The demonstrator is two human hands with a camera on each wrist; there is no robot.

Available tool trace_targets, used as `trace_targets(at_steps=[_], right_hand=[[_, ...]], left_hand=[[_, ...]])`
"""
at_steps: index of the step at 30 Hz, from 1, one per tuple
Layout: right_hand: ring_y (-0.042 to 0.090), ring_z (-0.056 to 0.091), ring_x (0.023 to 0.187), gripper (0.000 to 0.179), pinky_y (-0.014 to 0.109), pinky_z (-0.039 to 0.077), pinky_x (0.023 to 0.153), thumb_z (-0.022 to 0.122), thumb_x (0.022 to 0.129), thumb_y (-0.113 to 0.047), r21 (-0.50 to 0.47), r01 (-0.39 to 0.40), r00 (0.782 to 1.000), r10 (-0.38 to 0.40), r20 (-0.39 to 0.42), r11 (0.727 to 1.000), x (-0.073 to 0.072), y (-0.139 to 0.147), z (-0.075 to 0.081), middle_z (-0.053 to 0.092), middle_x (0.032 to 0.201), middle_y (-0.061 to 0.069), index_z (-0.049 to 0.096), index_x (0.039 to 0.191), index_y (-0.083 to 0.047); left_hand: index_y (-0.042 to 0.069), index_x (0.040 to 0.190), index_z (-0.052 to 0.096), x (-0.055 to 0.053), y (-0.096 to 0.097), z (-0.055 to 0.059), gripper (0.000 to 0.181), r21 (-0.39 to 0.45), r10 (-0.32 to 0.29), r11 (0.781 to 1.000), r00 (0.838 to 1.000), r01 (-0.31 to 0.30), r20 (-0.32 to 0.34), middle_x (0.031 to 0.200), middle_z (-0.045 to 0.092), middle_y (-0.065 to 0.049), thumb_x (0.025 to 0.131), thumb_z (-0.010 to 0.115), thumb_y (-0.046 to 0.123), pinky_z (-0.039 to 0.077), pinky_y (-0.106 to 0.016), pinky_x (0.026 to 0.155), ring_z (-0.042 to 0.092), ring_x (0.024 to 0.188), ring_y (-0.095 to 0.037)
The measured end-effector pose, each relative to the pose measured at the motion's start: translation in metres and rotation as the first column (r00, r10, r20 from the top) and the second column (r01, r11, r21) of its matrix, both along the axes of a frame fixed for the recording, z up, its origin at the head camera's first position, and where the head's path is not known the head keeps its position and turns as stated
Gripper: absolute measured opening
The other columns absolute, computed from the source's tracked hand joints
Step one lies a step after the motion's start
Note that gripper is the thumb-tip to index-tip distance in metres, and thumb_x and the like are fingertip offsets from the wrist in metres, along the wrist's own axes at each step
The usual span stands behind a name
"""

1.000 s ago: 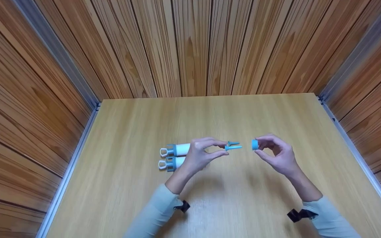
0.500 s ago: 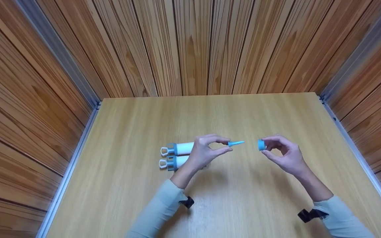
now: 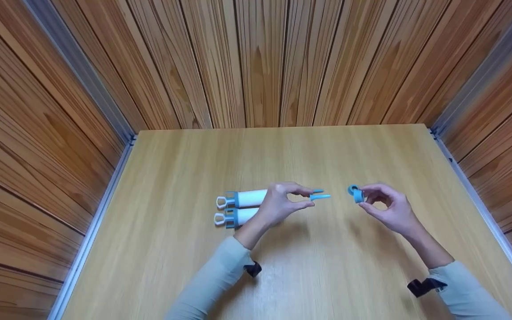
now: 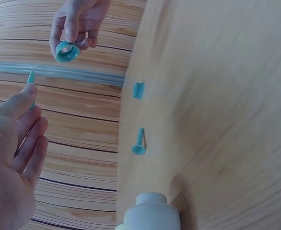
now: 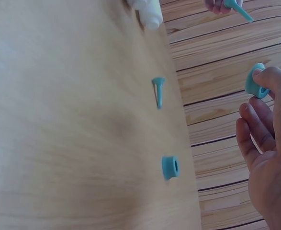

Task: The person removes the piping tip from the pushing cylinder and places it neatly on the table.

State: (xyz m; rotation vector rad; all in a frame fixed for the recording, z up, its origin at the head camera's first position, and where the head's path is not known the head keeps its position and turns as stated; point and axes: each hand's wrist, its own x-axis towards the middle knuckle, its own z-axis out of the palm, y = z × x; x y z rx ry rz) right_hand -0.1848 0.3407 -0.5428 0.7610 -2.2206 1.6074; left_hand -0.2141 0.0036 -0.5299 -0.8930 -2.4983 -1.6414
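My left hand (image 3: 280, 202) pinches a small blue tapered nozzle (image 3: 322, 197) by its wide end, the thin tip pointing right. A matching nozzle (image 5: 158, 93) lies on the table beneath it. To the right, my right hand (image 3: 389, 208) holds a blue threaded ring cap (image 4: 67, 51) between thumb and fingertips, raised above the table. Another ring cap (image 5: 170, 167) rests on the tabletop, partly behind the held one in the head view. A gap separates the held nozzle from the held cap.
Two white tubes with blue collars and white loop handles, an upper tube (image 3: 251, 198) and a lower tube (image 3: 246, 216), lie side by side left of centre, partly behind the left hand. Wood-plank walls (image 3: 256, 66) enclose the wooden table (image 3: 171, 178) at the back and sides.
Both hands have shifted to the right, each still with its blue piece. The ring cap on the table now shows beside the held one, and more of the white tubes is visible.
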Motion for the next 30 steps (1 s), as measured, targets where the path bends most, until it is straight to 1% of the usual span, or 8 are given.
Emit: trace_targets(at_steps=[5, 8, 11, 16, 19, 23, 27, 30], right_hand=[[0.005, 0.071, 0.085, 0.046, 0.012, 0.060, 0.082, 0.078, 0.081, 0.030, 0.032, 0.031, 0.999, -0.032, 0.026, 0.999, 0.000, 0.005, -0.006, 0.076, 0.105, -0.002, 0.073, 0.124, 0.015], [0.004, 0.071, 0.083, 0.045, 0.013, 0.060, 0.080, 0.079, 0.082, 0.029, 0.048, 0.040, 0.998, -0.042, 0.042, 0.998, -0.001, 0.007, -0.010, 0.076, 0.102, -0.002, 0.074, 0.123, 0.013], [0.004, 0.070, 0.082, 0.043, 0.013, 0.059, 0.078, 0.080, 0.082, 0.027, 0.064, 0.043, 0.997, -0.047, 0.063, 0.997, -0.002, 0.010, -0.014, 0.075, 0.100, 0.000, 0.075, 0.122, 0.012], [0.003, 0.068, 0.083, 0.041, 0.013, 0.058, 0.078, 0.082, 0.087, 0.021, 0.119, 0.043, 0.993, -0.055, 0.102, 0.992, -0.006, 0.016, -0.023, 0.075, 0.100, 0.008, 0.076, 0.125, 0.007], [0.003, 0.068, 0.084, 0.040, 0.012, 0.058, 0.078, 0.082, 0.089, 0.018, 0.155, 0.050, 0.989, -0.070, 0.129, 0.987, -0.006, 0.021, -0.030, 0.074, 0.100, 0.014, 0.076, 0.127, 0.006], [0.000, 0.067, 0.085, 0.038, 0.012, 0.056, 0.077, 0.083, 0.092, 0.013, 0.204, 0.065, 0.980, -0.101, 0.171, 0.977, -0.005, 0.027, -0.037, 0.075, 0.099, 0.014, 0.076, 0.128, 0.004], [0.000, 0.066, 0.085, 0.036, 0.013, 0.055, 0.076, 0.084, 0.093, 0.009, 0.251, 0.054, 0.966, -0.114, 0.230, 0.967, -0.004, 0.031, -0.042, 0.075, 0.099, 0.014, 0.077, 0.128, 0.001], [0.000, 0.065, 0.085, 0.034, 0.015, 0.054, 0.074, 0.085, 0.093, 0.008, 0.281, 0.035, 0.958, -0.113, 0.263, 0.959, -0.003, 0.033, -0.046, 0.074, 0.097, 0.015, 0.078, 0.126, 0.001]], left_hand=[[0.012, 0.123, 0.088, -0.002, 0.006, -0.007, 0.028, -0.020, -0.002, 1.000, 0.999, 0.003, 0.039, 0.119, 0.088, -0.006, 0.096, 0.091, 0.019, 0.068, -0.046, 0.104, 0.083, 0.111, -0.017], [0.009, 0.121, 0.088, -0.003, 0.011, -0.010, 0.026, -0.037, -0.001, 0.999, 0.999, 0.003, 0.045, 0.118, 0.088, -0.008, 0.095, 0.092, 0.016, 0.068, -0.051, 0.103, 0.084, 0.110, -0.020], [0.007, 0.119, 0.088, -0.004, 0.015, -0.013, 0.025, -0.064, 0.017, 0.998, 0.998, -0.013, 0.061, 0.117, 0.088, -0.009, 0.095, 0.092, 0.014, 0.068, -0.049, 0.103, 0.084, 0.109, -0.020], [0.005, 0.117, 0.088, -0.003, 0.020, -0.018, 0.025, -0.079, 0.060, 0.996, 0.990, -0.051, 0.124, 0.115, 0.088, -0.011, 0.093, 0.092, 0.009, 0.068, -0.046, 0.102, 0.085, 0.109, -0.023], [0.005, 0.119, 0.087, -0.003, 0.023, -0.022, 0.026, -0.111, 0.078, 0.992, 0.985, -0.062, 0.153, 0.116, 0.088, -0.010, 0.094, 0.092, 0.011, 0.069, -0.040, 0.102, 0.085, 0.110, -0.021], [0.008, 0.122, 0.087, -0.002, 0.027, -0.029, 0.028, -0.150, 0.108, 0.985, 0.978, -0.081, 0.179, 0.118, 0.088, -0.005, 0.095, 0.092, 0.014, 0.067, -0.033, 0.102, 0.084, 0.112, -0.019], [0.011, 0.120, 0.088, 0.001, 0.031, -0.035, 0.027, -0.167, 0.164, 0.977, 0.966, -0.132, 0.199, 0.116, 0.089, -0.002, 0.093, 0.094, 0.014, 0.066, -0.033, 0.102, 0.083, 0.111, -0.017], [0.010, 0.117, 0.089, 0.003, 0.034, -0.039, 0.026, -0.161, 0.191, 0.974, 0.958, -0.158, 0.213, 0.113, 0.090, -0.002, 0.091, 0.095, 0.013, 0.066, -0.035, 0.102, 0.084, 0.110, -0.016]])
